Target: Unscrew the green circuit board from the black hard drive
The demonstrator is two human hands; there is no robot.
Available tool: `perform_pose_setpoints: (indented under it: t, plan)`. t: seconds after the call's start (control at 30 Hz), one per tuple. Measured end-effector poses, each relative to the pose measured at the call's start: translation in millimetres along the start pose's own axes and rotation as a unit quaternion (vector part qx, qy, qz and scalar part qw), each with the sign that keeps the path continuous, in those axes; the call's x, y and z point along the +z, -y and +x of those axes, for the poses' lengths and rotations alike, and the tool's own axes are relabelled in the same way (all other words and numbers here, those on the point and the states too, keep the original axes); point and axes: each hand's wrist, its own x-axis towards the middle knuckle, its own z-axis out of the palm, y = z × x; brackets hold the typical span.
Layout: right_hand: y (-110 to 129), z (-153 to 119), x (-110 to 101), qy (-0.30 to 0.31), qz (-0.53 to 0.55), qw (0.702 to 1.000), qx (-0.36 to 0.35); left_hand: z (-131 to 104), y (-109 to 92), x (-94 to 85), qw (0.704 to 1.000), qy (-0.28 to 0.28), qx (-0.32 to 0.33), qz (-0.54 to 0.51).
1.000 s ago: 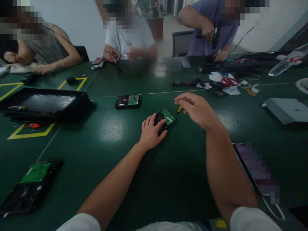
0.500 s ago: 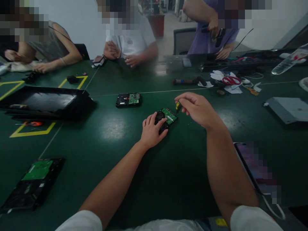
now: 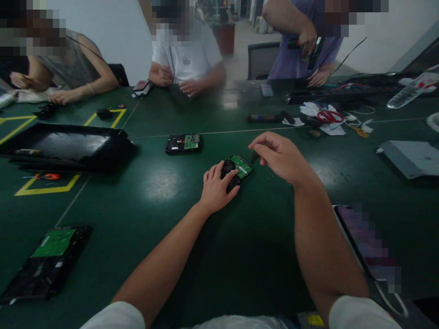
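My left hand [image 3: 218,188] lies with fingers spread over the black part of a hard drive [image 3: 242,167], pressing it to the dark green table [image 3: 154,237]. The drive's green circuit board faces up and shows beyond my fingertips. At the drive's right corner, my right hand [image 3: 274,153] pinches a small dark and yellow screwdriver [image 3: 254,155], its tip pointing down beside the drive's edge. A second hard drive [image 3: 183,143] lies behind and to the left. Another, larger-looking drive [image 3: 44,262] rests at the near left, board side up.
A black tray [image 3: 68,144] stands at the left by an orange tool [image 3: 50,176]. Red scissors [image 3: 329,117] and gloves are at the back right. A grey metal box [image 3: 409,157] and a phone [image 3: 365,242] lie right. Several people sit or stand across the table.
The screwdriver in my right hand has turned slightly, showing less yellow. My left hand stays on the drive. Across the table, the middle person's hands have shifted a little.
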Motion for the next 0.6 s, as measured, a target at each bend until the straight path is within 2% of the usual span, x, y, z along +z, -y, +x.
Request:
perform_pose_setpoints:
  t: [0.33,0.6]
  plan:
    - [-9.5,3.0,2.5,0.012,0.056,0.998,0.002,-0.6,0.9,0.1,1.0,0.002,-0.001,-0.002]
    - [-14.4,3.4,3.0,-0.039,0.016,0.999,0.004,0.5,0.4,-1.7,1.0,0.008,0.001,-0.01]
